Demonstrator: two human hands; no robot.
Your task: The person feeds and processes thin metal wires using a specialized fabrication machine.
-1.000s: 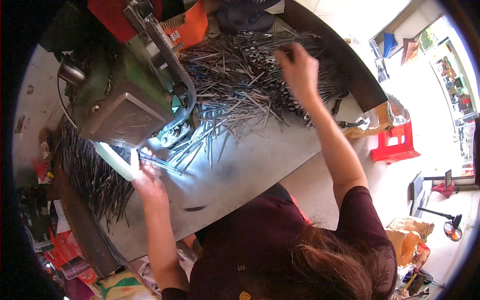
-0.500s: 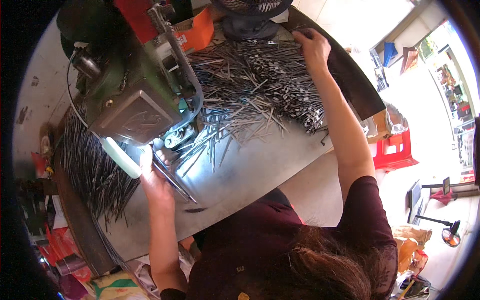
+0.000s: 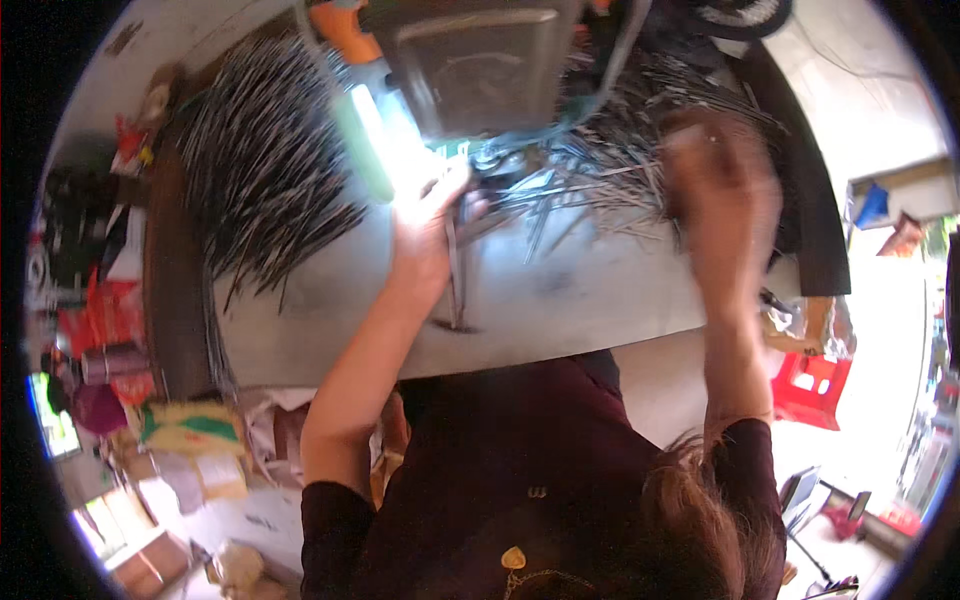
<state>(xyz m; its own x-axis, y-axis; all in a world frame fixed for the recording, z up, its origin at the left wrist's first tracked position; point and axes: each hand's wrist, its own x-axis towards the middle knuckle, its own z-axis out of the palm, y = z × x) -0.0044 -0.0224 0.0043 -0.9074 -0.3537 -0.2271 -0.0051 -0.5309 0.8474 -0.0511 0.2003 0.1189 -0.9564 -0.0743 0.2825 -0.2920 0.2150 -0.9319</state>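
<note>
My left hand (image 3: 425,225) is closed around a pair of thin dark metal rods (image 3: 457,285), just below the machine's working area. The rods point down toward the near edge of the metal table, over a dark mark on its surface. My right hand (image 3: 725,185) is smeared by motion above the right-hand pile of thin metal rods (image 3: 610,165); its fingers and anything in them cannot be made out. A machine with a grey metal cover (image 3: 475,75) stands between the two piles. Beside my left hand, a pale green lamp (image 3: 362,150) shines brightly.
A thick heap of long dark rods (image 3: 280,150) covers the table's left side. The metal tabletop (image 3: 570,310) has a dark raised rim (image 3: 172,270) at the left. A black fan (image 3: 735,15) stands far right; a red stool (image 3: 815,390) is beyond the right edge.
The whole view has turned, so the machine and piles sit differently. My right hand has left the far edge of the right pile and come nearer. My left hand still grips the rods.
</note>
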